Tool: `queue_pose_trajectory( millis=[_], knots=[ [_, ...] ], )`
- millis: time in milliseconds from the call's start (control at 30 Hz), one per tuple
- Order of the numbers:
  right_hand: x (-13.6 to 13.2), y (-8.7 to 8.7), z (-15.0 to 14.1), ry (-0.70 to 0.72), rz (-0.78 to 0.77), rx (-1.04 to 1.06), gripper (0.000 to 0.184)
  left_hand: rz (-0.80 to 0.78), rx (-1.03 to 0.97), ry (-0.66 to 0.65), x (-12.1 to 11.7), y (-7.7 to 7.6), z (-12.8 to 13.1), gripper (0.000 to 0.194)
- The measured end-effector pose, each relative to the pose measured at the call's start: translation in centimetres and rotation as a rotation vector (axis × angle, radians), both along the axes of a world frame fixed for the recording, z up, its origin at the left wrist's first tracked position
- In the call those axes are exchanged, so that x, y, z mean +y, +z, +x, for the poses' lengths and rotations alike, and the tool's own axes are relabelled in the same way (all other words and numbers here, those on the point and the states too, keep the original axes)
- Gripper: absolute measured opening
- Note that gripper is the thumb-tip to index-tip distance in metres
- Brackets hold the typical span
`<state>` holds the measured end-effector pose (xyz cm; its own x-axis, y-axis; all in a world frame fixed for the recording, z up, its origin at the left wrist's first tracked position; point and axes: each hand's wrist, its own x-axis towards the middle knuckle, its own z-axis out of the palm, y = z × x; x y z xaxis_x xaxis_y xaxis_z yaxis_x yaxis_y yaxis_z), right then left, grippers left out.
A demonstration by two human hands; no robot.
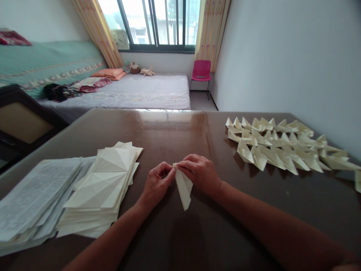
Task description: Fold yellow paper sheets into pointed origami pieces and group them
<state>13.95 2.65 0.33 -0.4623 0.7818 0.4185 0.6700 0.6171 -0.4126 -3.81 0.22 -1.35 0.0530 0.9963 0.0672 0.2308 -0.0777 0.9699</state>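
Observation:
Between my hands is a folded piece of cream paper [184, 190], narrow and creased, its lower end pointing toward me. My left hand [159, 182] pinches the paper's far tip between thumb and fingers. From the other side, my right hand [202, 172] grips the same tip and upper edge, its fingers covering part of the fold. To the left lies a stack of creased cream paper sheets [109, 188], the top ones marked with diagonal fold lines. On the right, several folded paper pieces [262, 156] stand in rows with pointed tips.
A pile of printed sheets [36, 195] lies at the table's left. The glossy brown table [169, 135] reaches toward a bed [152, 90]. A pink chair [201, 71] stands by the far wall, and a dark wooden chair [25, 116] is at the left edge.

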Motion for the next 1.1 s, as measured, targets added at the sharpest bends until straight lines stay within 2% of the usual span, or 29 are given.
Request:
queue_pose_trajectory(
  millis=[167,367,433,633,767,867,967,1100],
  knots=[
    [0.1,-0.3,0.0,0.034,-0.107,0.092,0.024,0.006,-0.026,-0.028,0.0,-0.1,0.0,0.027],
    [1.0,-0.2,0.0,0.076,-0.417,0.334,0.019,-0.006,-0.016,-0.05,-0.2,0.0,0.0,0.024],
    [1.2,-0.1,0.1,0.096,-0.473,0.379,0.017,-0.016,0.004,-0.063,-0.3,0.0,0.0,0.025],
    [1.0,0.1,0.1,0.114,-0.392,0.329,0.014,-0.013,0.098,-0.07,-0.3,-0.1,0.0,0.029],
    [1.5,0.0,0.2,0.01,-0.344,0.335,0.015,0.02,0.222,-0.126,-0.5,0.6,0.4,0.028],
    [2.0,-0.2,0.4,-0.051,-0.37,0.374,0.018,0.056,0.369,-0.187,-1.0,1.0,0.8,0.029],
    [2.2,-0.5,0.4,-0.025,-0.438,0.39,0.02,0.099,0.545,-0.192,-1.2,0.9,1.0,0.03],
    [1.9,-0.6,0.1,0.02,-0.483,0.382,0.024,0.132,0.606,-0.225,-1.1,0.6,0.9,0.032]
  ],
)
